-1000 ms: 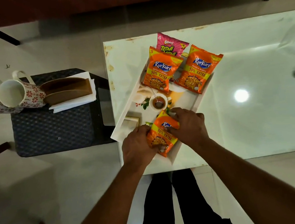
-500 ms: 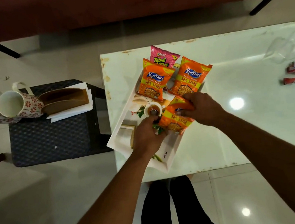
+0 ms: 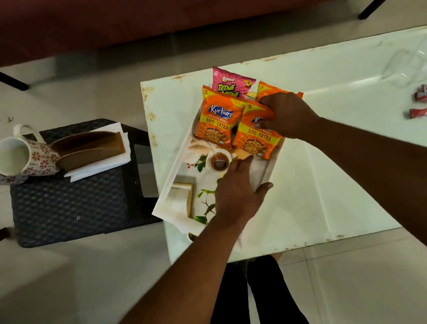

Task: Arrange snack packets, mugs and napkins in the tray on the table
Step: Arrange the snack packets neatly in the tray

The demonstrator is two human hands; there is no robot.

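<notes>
A white printed tray (image 3: 169, 193) lies at the left end of the table. Its far end holds a pink Bingo packet (image 3: 230, 84) and an orange Kurkure packet (image 3: 217, 122). My right hand (image 3: 288, 114) grips a second orange Kurkure packet (image 3: 257, 139), laying it over a third one whose corner (image 3: 265, 89) shows behind my hand. My left hand (image 3: 237, 191) hovers flat over the tray's near half, fingers straight, holding nothing. Two floral mugs (image 3: 24, 156) and a stack of white napkins (image 3: 101, 164) under a brown holder sit on the stool to the left.
The dark woven stool (image 3: 71, 204) stands left of the white table (image 3: 341, 174). Two small red wrappers (image 3: 424, 103) and a crumpled clear plastic piece (image 3: 409, 65) lie at the table's right. A dark red sofa (image 3: 163, 7) runs along the far side.
My right hand carried the orange packet from the tray's near end up to the far end beside the other packets. My left hand let go of it and now hovers open.
</notes>
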